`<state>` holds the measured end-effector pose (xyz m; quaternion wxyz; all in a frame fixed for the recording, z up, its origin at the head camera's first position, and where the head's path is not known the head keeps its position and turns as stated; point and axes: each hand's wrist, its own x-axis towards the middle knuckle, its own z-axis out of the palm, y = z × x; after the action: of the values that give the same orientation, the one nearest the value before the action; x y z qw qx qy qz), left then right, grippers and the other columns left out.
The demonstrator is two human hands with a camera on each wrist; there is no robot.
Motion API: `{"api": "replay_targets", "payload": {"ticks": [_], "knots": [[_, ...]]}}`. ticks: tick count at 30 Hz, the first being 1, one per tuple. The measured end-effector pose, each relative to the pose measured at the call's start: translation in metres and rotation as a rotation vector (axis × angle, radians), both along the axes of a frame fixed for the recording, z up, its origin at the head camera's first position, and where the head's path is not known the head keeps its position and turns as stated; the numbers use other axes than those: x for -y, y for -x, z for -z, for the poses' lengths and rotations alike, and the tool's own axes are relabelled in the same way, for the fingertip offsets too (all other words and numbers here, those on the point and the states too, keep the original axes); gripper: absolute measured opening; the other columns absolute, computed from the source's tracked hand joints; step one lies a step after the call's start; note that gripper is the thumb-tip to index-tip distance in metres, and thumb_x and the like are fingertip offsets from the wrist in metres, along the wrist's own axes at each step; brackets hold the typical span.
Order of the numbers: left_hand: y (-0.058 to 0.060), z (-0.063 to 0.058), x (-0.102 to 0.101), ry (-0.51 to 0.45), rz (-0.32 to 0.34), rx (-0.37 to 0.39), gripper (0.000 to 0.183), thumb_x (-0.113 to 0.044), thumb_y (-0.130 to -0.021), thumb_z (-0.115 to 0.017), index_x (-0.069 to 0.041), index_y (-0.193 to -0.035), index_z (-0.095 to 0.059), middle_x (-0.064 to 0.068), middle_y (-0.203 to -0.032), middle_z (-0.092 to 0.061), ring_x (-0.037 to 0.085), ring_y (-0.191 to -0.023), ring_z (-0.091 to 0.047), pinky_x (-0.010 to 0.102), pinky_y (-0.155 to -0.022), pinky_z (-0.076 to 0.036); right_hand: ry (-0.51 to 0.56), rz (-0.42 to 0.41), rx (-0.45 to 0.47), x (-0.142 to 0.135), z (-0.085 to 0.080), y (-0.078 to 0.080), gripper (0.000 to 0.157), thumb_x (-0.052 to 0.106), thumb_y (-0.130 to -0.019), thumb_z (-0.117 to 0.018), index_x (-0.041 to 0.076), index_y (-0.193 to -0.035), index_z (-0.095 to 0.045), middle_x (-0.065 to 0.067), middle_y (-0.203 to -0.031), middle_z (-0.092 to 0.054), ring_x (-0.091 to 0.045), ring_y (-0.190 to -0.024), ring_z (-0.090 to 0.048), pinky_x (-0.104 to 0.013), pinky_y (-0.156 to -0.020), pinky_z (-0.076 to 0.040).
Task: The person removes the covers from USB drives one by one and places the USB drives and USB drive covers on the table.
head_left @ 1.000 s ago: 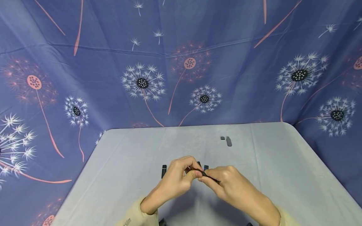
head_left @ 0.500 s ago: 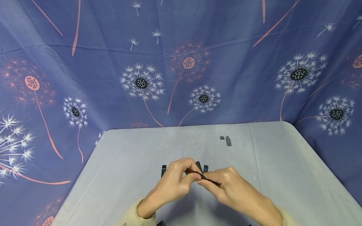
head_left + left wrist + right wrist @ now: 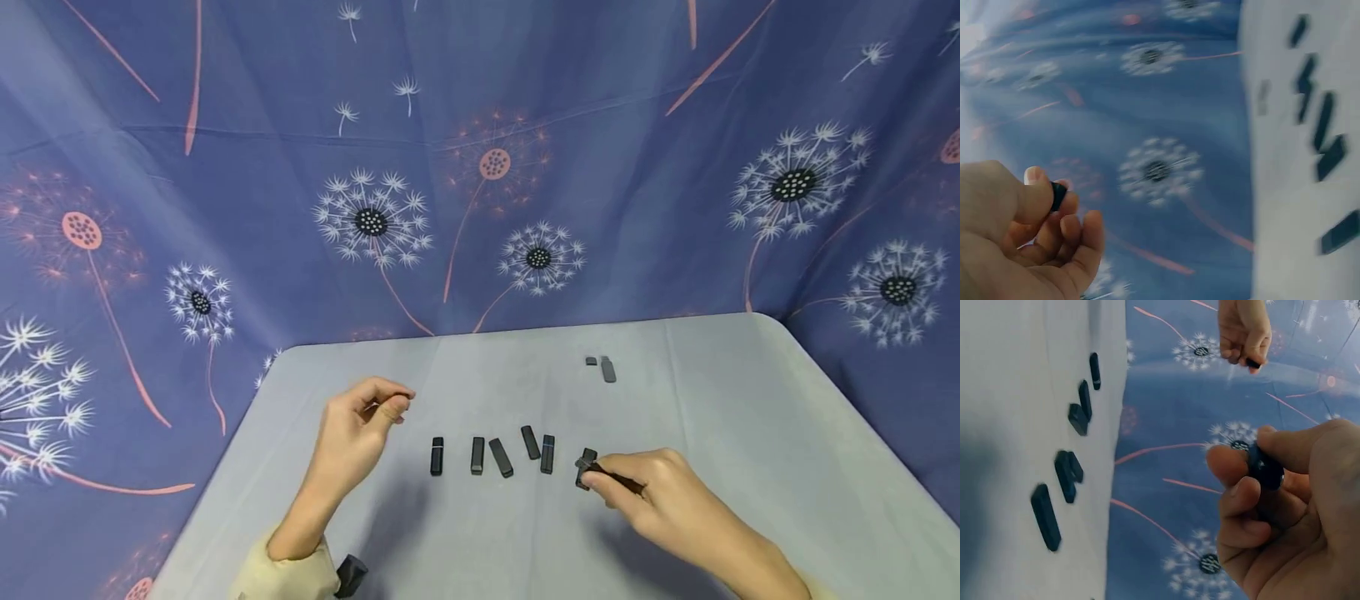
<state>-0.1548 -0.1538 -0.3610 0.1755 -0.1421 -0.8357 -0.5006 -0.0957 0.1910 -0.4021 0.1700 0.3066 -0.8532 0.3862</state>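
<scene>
In the head view my left hand (image 3: 352, 437) is raised over the left of the table, its thumb and index finger pinching a small black cap (image 3: 1058, 196). My right hand (image 3: 663, 496) grips a black USB stick (image 3: 1265, 470) between thumb and curled fingers, above the table on the right. Behind that stick, one more black USB stick (image 3: 582, 479) lies on the table, partly covered by it in the head view. Far back on the table lies a grey USB stick (image 3: 608, 370), a small grey cap (image 3: 591, 361) beside it.
Several dark USB sticks lie in a loose row across the table, from one with a light band (image 3: 437, 456) at left to one with a blue line (image 3: 547, 456). A patterned blue cloth (image 3: 637, 208) hangs behind the pale tabletop (image 3: 450, 533).
My hands were together on the black stick; now they have drawn apart, left hand leftward with the cap, right hand rightward with the stick. The row of sticks has come into view.
</scene>
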Motion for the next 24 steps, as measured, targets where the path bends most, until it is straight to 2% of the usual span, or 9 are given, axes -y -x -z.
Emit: {"api": "replay_targets", "payload": {"ticks": [2,4,6,9,11,14,18,24], "knots": [[0.002,0.009,0.000,0.081,0.055,0.002,0.010,-0.004,-0.094,-0.073,-0.009,-0.099,-0.079,0.005,-0.094,-0.075,0.008,-0.074,-0.067,0.024,-0.066,-0.057,0.010,0.020,0.019,0.000,0.006,0.003,0.030,0.011,-0.093,-0.077,0.036,-0.082,-0.066,0.024,-0.072,-0.051,0.011,-0.060,-0.042,-0.008,-0.051,-0.038],[0.002,0.020,-0.005,0.116,0.088,-0.006,0.014,-0.008,-0.094,-0.074,-0.012,-0.106,-0.080,0.002,-0.095,-0.075,0.007,-0.075,-0.067,0.024,-0.064,-0.056,0.028,0.035,0.035,0.002,0.010,0.006,0.024,0.013,-0.092,-0.078,0.036,-0.087,-0.071,0.023,-0.078,-0.054,0.007,-0.062,-0.045,-0.011,-0.051,-0.041],[0.001,0.026,-0.009,0.110,0.102,-0.022,0.020,-0.009,-0.094,-0.073,-0.012,-0.112,-0.080,0.000,-0.095,-0.074,0.006,-0.076,-0.066,0.024,-0.063,-0.055,0.050,0.054,0.038,0.002,0.013,0.008,0.020,0.012,-0.090,-0.080,0.032,-0.091,-0.077,0.021,-0.084,-0.059,0.006,-0.065,-0.048,-0.013,-0.052,-0.043],[0.001,0.030,-0.014,0.123,0.107,-0.067,0.025,-0.008,-0.092,-0.074,-0.011,-0.117,-0.079,-0.001,-0.096,-0.074,0.006,-0.077,-0.065,0.022,-0.063,-0.053,0.071,0.091,0.054,0.001,0.014,0.010,0.015,0.011,-0.088,-0.081,0.023,-0.096,-0.081,0.018,-0.086,-0.062,0.005,-0.064,-0.048,-0.015,-0.051,-0.043],[0.002,0.029,-0.017,0.148,0.118,-0.076,0.027,-0.008,-0.092,-0.074,-0.010,-0.119,-0.078,0.000,-0.098,-0.075,0.007,-0.079,-0.065,0.022,-0.065,-0.054,0.068,0.116,0.058,-0.002,0.014,0.011,0.016,0.009,-0.086,-0.082,0.017,-0.100,-0.082,0.017,-0.088,-0.065,0.005,-0.064,-0.048,-0.017,-0.050,-0.044],[0.002,0.026,-0.021,0.169,0.119,-0.059,0.029,-0.007,-0.091,-0.076,-0.010,-0.120,-0.077,0.001,-0.100,-0.077,0.008,-0.083,-0.069,0.024,-0.070,-0.057,0.053,0.156,0.104,-0.008,0.010,0.012,0.021,0.009,-0.086,-0.082,0.014,-0.107,-0.080,0.015,-0.089,-0.067,0.004,-0.067,-0.052,-0.019,-0.053,-0.047],[0.004,0.021,-0.026,0.171,0.115,-0.016,0.023,-0.006,-0.090,-0.077,-0.012,-0.112,-0.074,-0.002,-0.095,-0.077,0.010,-0.086,-0.073,0.029,-0.078,-0.061,0.029,0.207,0.176,-0.015,0.003,0.015,0.020,0.009,-0.088,-0.081,0.017,-0.105,-0.076,0.012,-0.084,-0.069,0.002,-0.066,-0.059,-0.022,-0.055,-0.051],[0.010,0.008,-0.026,0.216,0.174,-0.031,0.014,-0.007,-0.091,-0.077,-0.011,-0.104,-0.073,-0.003,-0.095,-0.076,0.010,-0.087,-0.073,0.031,-0.082,-0.061,-0.060,0.260,0.149,-0.024,-0.008,0.019,0.022,0.006,-0.086,-0.083,0.018,-0.103,-0.074,0.011,-0.089,-0.076,-0.004,-0.078,-0.070,-0.024,-0.065,-0.058]]}}
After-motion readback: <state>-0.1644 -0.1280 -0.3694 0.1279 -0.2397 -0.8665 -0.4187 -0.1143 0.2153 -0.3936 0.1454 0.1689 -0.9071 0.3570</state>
